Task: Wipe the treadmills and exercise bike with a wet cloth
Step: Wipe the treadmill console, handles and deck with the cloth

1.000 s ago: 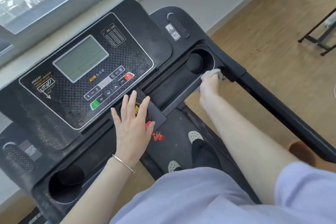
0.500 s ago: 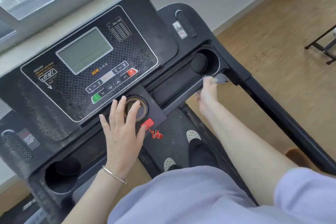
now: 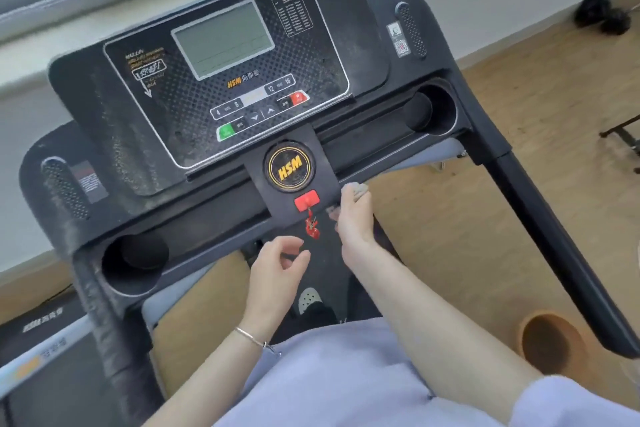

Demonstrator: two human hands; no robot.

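Wooden floor (image 3: 467,204) under treadmill (image 3: 114,135). My right hand (image 3: 353,218) grips cloth (image 3: 358,189) at console edge; left hand (image 3: 277,267) loosely curled, empty. Next I judge: wipe dusty console.

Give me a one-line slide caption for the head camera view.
Right hand wipes the treadmill console edge with a cloth; left hand hovers empty.
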